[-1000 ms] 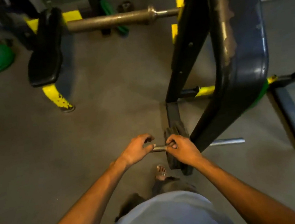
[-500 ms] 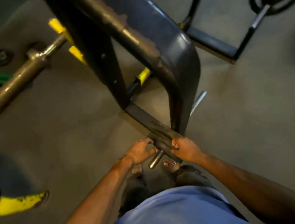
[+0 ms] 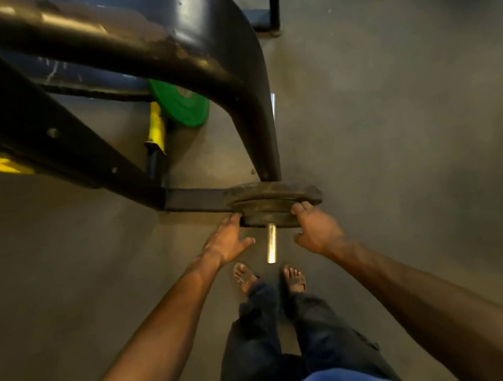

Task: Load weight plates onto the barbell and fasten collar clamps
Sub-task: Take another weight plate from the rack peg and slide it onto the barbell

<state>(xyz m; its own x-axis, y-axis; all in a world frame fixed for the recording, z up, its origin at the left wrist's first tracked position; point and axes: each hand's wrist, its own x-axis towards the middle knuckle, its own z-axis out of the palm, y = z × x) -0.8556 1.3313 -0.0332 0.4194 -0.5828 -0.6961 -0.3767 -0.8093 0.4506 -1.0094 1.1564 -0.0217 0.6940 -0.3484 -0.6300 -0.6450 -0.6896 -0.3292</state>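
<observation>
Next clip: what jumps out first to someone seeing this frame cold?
Two bare hands, left hand and right hand, grip the edges of dark weight plates stacked on a steel peg at centre. A curved black rack frame looms above, with a green plate on the floor behind it.

Dark weight plates (image 3: 272,202) sat stacked on a steel peg (image 3: 271,243); the left hand (image 3: 228,242) and right hand (image 3: 315,229) gripped the nearest plate's opposite edges; a green plate (image 3: 181,103) lay beyond the stack.
</observation>
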